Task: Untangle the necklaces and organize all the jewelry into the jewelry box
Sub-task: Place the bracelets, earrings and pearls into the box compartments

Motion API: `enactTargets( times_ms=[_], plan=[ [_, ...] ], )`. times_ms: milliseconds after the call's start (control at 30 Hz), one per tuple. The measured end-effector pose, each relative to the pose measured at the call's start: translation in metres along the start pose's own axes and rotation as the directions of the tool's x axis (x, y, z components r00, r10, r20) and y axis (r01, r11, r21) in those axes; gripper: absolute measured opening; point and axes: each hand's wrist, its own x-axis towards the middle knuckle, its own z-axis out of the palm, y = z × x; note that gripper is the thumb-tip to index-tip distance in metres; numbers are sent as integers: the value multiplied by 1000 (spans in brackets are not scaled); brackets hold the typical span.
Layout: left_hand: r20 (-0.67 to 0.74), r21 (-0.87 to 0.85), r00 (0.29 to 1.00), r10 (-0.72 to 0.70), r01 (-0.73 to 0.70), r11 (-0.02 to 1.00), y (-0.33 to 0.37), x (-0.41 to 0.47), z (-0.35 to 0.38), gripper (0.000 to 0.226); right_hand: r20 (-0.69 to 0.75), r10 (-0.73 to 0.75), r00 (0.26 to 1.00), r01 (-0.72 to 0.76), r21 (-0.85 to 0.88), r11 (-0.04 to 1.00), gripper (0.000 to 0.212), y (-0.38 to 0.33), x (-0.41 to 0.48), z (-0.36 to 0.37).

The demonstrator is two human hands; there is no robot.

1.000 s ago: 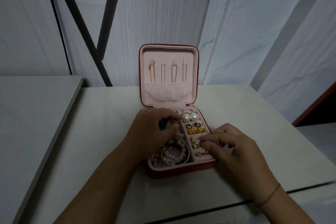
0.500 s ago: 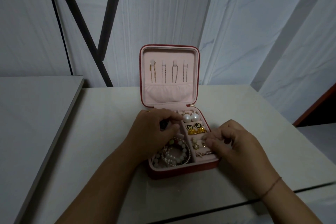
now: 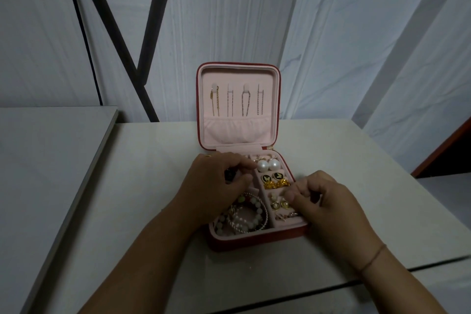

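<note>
Red jewelry box point(image 3: 254, 242) lies under both hands point(image 3: 216, 186).

No legible txt, labels, brands or nos. on jewelry box point(image 3: 257, 240), its contents or table point(image 3: 142, 186).

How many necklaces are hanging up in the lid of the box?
4, side by side in the open lid: a gold chain far left, then a second chain, a third chain and a fourth chain far right. Nothing covers them.
</note>
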Motion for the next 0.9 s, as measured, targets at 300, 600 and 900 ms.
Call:
enactTargets(
  times_ms=[300, 600, 900],
  plan=[
    [-9, 1, 1000, 7, -7, 1000, 1, 0, 0, 24, 32, 34, 999, -33, -28, 999, 31, 3, 10, -8],
    [-230, -25, 973, 21, -28, 999, 3, 1, -2, 17, -43, 5, 999, 4, 211, 978, 8, -6, 21, -13],
    [-339, -497, 786, -516, 316, 808, 4, 15, -9, 75, 117, 47, 992, -103, 533, 840, 27, -33, 88, 16]
  ],
)
